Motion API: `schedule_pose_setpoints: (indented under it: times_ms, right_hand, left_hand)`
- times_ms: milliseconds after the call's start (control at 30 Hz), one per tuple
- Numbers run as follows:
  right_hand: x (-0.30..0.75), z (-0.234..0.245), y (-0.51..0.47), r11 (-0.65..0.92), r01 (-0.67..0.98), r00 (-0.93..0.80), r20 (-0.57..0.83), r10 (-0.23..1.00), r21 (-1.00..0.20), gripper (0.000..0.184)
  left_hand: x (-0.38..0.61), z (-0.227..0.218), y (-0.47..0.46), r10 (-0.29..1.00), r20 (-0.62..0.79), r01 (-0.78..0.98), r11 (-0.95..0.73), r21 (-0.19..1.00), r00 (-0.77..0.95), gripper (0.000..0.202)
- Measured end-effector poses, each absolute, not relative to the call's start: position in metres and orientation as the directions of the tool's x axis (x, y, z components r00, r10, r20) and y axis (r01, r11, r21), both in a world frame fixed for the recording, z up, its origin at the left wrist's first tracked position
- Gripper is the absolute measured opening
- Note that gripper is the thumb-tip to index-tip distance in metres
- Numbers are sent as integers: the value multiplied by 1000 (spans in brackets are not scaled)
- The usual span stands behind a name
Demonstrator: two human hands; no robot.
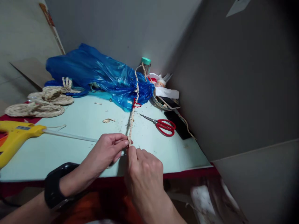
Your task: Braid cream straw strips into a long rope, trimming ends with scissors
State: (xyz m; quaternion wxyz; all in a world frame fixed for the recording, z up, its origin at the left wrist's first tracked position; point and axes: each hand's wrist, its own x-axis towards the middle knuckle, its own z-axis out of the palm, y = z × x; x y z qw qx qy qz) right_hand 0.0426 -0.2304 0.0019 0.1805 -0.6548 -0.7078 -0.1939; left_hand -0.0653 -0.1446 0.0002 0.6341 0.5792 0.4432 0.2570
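Observation:
A braided straw rope [133, 109] runs from the table's front edge up toward the back, with a red tie [136, 103] clipped on it midway. My left hand [107, 152], a black watch on its wrist, pinches the rope's near end between thumb and fingers. My right hand [142, 174] meets it from the right, fingers closed on the same rope end just below the left fingertips. Both hands hover over the light blue table [77, 143] near its front edge.
A yellow glue gun [14, 137] with a glue stick lies at the left. Coiled straw pieces [39, 104] sit at back left beside a blue plastic bag [98, 73]. Red scissors [163, 124], a phone [169, 102] and a green-capped jar [146, 63] lie at right, near a grey wall.

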Motion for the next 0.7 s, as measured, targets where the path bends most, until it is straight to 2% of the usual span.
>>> schedule_pose_setpoints:
  times_ms: [100, 167, 200, 267, 333, 400, 500, 567, 700]
  right_hand:
    - [35, -3, -231, 79, 997, -77, 528, 846, 18, 25]
    - [36, -3, -234, 140, 989, -91, 518, 851, -56, 18]
    - [39, 0, -235, 177, 977, -93, 511, 855, -119, 14]
    - [48, 8, -237, 221, 935, -52, 512, 858, -277, 18]
    - [59, 18, -234, 194, 876, 62, 501, 863, -441, 20]
    - [69, 25, -227, 154, 771, 119, 377, 919, -618, 21]
    - [76, 25, -210, 80, 577, -4, 95, 995, -812, 22]
    - [78, 21, -199, 45, 500, -81, 5, 997, -865, 25]
    - [80, 15, -190, 37, 469, -103, -13, 995, -883, 23]
  left_hand:
    - [-69, 1, -147, 813, -257, 103, 240, 965, 522, 23]
    - [-71, 4, -147, 804, -275, 40, 299, 953, 527, 22]
    - [-72, 5, -146, 805, -285, 20, 323, 946, 521, 22]
    - [-73, 6, -144, 804, -291, -3, 342, 940, 518, 23]
    - [-74, 7, -142, 799, -280, -11, 338, 941, 532, 23]
    - [-74, 6, -141, 789, -266, -23, 334, 942, 554, 24]
    - [-75, 5, -140, 782, -227, -30, 299, 954, 581, 23]
    - [-76, 5, -140, 774, -204, -24, 273, 962, 600, 21]
    - [-78, 7, -143, 746, -204, 14, 253, 967, 634, 23]
